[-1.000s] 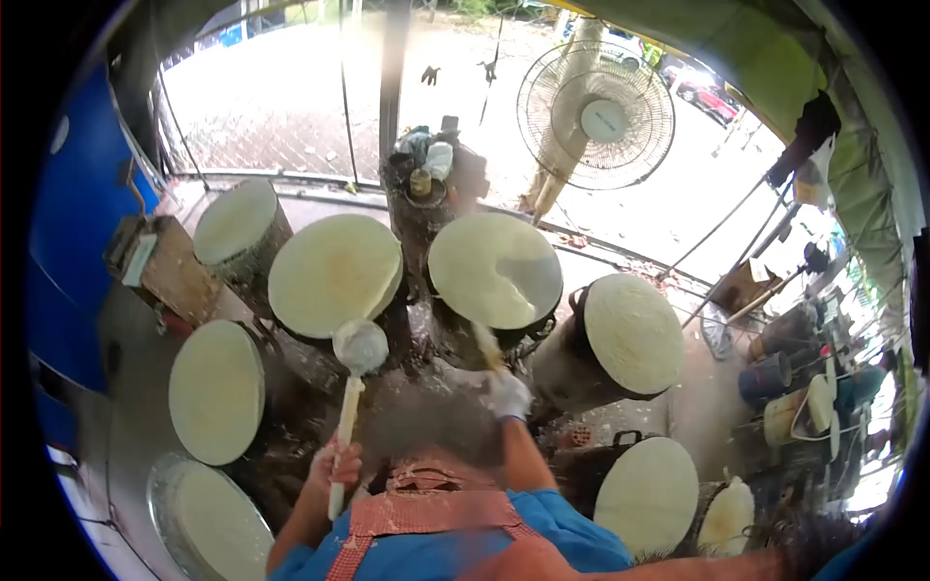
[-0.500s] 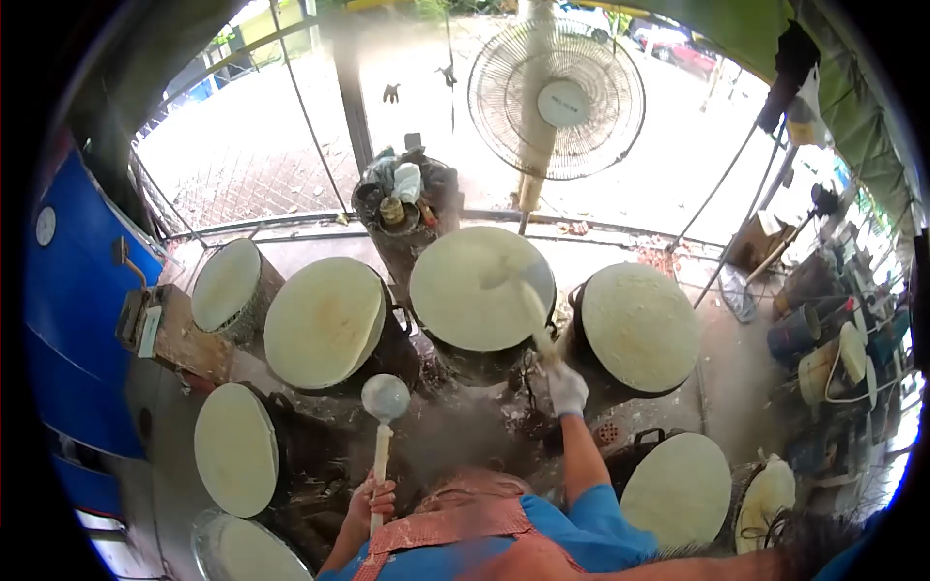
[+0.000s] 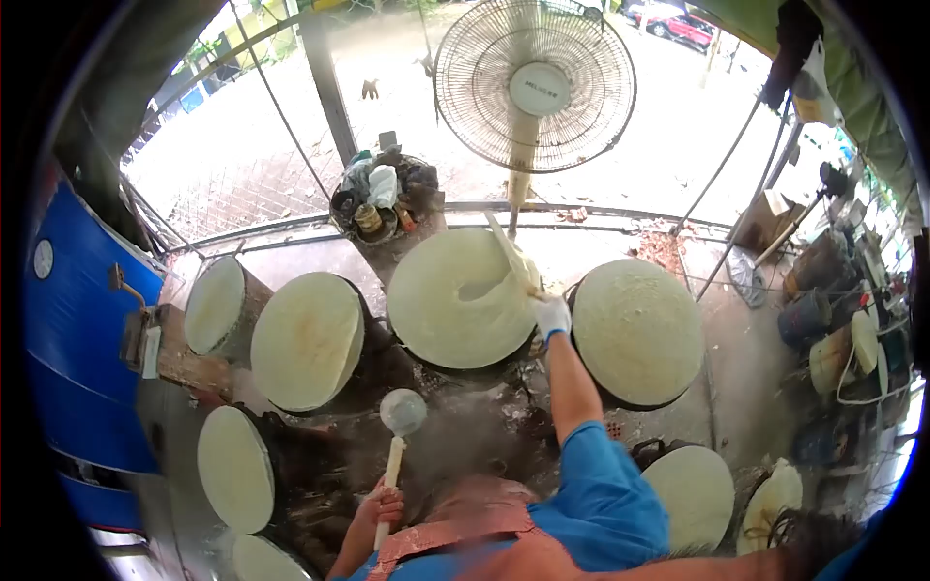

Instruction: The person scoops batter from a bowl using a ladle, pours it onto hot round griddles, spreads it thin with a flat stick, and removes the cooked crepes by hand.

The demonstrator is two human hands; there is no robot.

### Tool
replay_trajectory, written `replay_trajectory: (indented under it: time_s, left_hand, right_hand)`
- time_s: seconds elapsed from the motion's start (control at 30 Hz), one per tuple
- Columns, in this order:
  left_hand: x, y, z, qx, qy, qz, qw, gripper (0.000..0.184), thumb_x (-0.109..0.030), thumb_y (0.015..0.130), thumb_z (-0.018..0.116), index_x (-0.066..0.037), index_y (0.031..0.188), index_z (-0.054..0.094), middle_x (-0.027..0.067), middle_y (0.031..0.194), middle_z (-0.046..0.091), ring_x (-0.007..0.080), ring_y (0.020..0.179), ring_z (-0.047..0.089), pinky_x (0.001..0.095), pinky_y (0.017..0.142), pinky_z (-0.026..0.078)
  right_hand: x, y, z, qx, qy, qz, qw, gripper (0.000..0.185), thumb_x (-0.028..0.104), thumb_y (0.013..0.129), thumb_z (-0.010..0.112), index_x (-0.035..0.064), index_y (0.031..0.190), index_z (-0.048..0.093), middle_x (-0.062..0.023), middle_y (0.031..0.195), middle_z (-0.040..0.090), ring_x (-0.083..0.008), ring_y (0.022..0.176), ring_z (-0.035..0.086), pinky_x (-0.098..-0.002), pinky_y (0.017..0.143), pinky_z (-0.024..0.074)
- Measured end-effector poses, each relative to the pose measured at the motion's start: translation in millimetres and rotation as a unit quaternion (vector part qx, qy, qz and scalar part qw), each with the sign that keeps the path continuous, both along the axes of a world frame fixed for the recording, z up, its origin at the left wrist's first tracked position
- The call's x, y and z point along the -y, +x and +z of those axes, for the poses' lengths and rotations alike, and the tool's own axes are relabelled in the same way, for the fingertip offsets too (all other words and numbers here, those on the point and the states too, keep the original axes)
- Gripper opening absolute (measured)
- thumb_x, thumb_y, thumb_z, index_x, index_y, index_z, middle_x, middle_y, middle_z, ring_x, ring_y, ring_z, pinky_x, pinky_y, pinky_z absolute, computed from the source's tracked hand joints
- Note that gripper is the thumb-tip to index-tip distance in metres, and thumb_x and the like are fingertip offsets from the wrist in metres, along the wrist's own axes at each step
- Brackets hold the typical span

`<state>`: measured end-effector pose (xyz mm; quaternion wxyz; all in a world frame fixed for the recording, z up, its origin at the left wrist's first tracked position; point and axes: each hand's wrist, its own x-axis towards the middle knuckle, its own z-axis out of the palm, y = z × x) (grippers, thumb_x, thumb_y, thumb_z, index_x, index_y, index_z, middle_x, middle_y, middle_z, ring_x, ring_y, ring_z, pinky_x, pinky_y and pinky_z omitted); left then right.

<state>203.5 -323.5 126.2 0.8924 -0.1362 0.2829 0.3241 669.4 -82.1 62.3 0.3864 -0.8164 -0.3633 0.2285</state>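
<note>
My left hand point(image 3: 386, 504) is closed round the pale handle of a ladle point(image 3: 403, 412), whose round bowl points up and away from me. A white glove covers my right hand point(image 3: 553, 316), which grips the end of a flat, batter-coated spreader point(image 3: 513, 254). The spreader lies over the right part of the middle griddle point(image 3: 436, 300). Pale batter covers that round griddle, with a darker oval patch beside the spreader. A second covered griddle point(image 3: 637, 332) is just right of my gloved hand.
More round griddles with pale sheets stand around me, such as one at the left point(image 3: 308, 341) and one lower right point(image 3: 690, 499). Beyond are a standing fan point(image 3: 539, 89) and a drum top with jars and bags point(image 3: 383, 186). Buckets point(image 3: 804, 318) stand at the right.
The view has shifted. My right hand has moved forward with the spreader, which has swept over the middle griddle's batter to its right side. My left hand still holds the ladle.
</note>
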Motion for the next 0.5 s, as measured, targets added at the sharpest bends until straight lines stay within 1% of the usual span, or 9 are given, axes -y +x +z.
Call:
replay_trajectory:
  time_s: [0.03,0.1,0.17,0.23,0.27,0.3,0.37,0.43,0.5]
  left_hand:
    - [-1,-3,11,-0.037,0.032,-0.012,0.999,0.038,-0.007,0.090,0.046,-0.017,0.126,0.037,0.0000,0.070,0.037,0.0058,0.049,0.031,0.0177,0.041,0.029]
    - [5,-9,16,-0.133,0.105,-0.045,0.985,0.044,-0.007,0.089,0.047,-0.020,0.129,0.036,0.0003,0.072,0.038,0.0052,0.050,0.031,0.0177,0.041,0.029]
    - [1,-20,-4,-0.059,0.105,-0.038,0.992,0.032,-0.007,0.088,0.049,-0.014,0.118,0.041,-0.0004,0.070,0.038,0.0041,0.048,0.030,0.0176,0.040,0.029]
    - [-12,-26,-7,-0.111,0.051,-0.063,0.990,0.020,-0.008,0.088,0.049,-0.011,0.107,0.043,-0.0006,0.068,0.037,0.0033,0.047,0.030,0.0176,0.038,0.028]
    - [-11,-26,-2,-0.138,0.012,-0.072,0.988,0.013,-0.008,0.089,0.049,-0.010,0.101,0.044,-0.0007,0.067,0.037,0.0029,0.047,0.029,0.0176,0.038,0.027]
    - [-12,-22,15,-0.163,0.045,-0.073,0.983,0.008,-0.011,0.091,0.047,-0.010,0.085,0.043,-0.0020,0.064,0.034,0.0020,0.046,0.030,0.0182,0.036,0.026]
    - [-16,-33,21,-0.081,-0.008,0.002,0.997,0.015,-0.013,0.094,0.042,-0.008,0.080,0.045,-0.0028,0.063,0.032,0.0033,0.046,0.031,0.0183,0.037,0.027]
    - [-10,-54,0,0.032,-0.003,0.025,0.999,0.009,-0.015,0.096,0.037,-0.011,0.103,0.042,-0.0001,0.065,0.033,0.0066,0.048,0.032,0.0218,0.042,0.032]
    - [-17,-69,-18,0.112,-0.027,0.033,0.993,0.017,-0.016,0.098,0.034,-0.011,0.112,0.041,0.0013,0.066,0.034,0.0087,0.049,0.032,0.0242,0.044,0.034]
  right_hand:
    - [9,2,16,-0.015,0.082,0.065,0.994,0.030,0.029,0.079,0.054,0.0100,0.099,0.067,-0.0176,0.086,0.066,-0.0304,0.078,0.064,-0.0376,0.069,0.0480]
    - [10,13,-79,0.368,0.063,0.138,0.917,0.027,0.020,0.077,0.057,0.0085,0.098,0.068,-0.0147,0.093,0.067,-0.0314,0.082,0.063,-0.0356,0.072,0.0480]
    - [49,-37,-90,0.104,0.312,0.146,0.933,0.023,0.018,0.074,0.062,0.0069,0.093,0.069,-0.0130,0.098,0.067,-0.0334,0.086,0.062,-0.0353,0.077,0.0472]
    - [81,-109,-4,-0.178,0.143,0.076,0.971,0.023,0.020,0.072,0.064,0.0057,0.089,0.068,-0.0135,0.092,0.068,-0.0340,0.085,0.061,-0.0354,0.077,0.0467]
    - [83,-109,12,-0.123,0.040,0.150,0.980,0.026,0.024,0.074,0.065,0.0045,0.090,0.068,-0.0121,0.087,0.068,-0.0303,0.084,0.062,-0.0354,0.076,0.0465]
    - [85,-98,-27,0.027,0.096,0.170,0.980,0.023,0.018,0.075,0.063,0.0042,0.093,0.068,-0.0119,0.082,0.068,-0.0249,0.080,0.063,-0.0315,0.069,0.0468]
    - [107,-78,6,-0.294,0.172,-0.002,0.940,0.018,0.011,0.077,0.062,0.0015,0.090,0.068,-0.0099,0.082,0.067,-0.0187,0.072,0.063,-0.0280,0.062,0.0467]
    - [121,-72,7,-0.486,0.231,-0.087,0.839,0.018,0.007,0.079,0.061,0.0017,0.094,0.067,-0.0060,0.077,0.065,-0.0152,0.061,0.059,-0.0256,0.055,0.0450]
    - [131,-111,-14,-0.524,0.107,-0.138,0.833,0.027,0.013,0.081,0.063,0.0035,0.107,0.065,0.0010,0.066,0.056,-0.0114,0.054,0.052,-0.0269,0.049,0.0424]
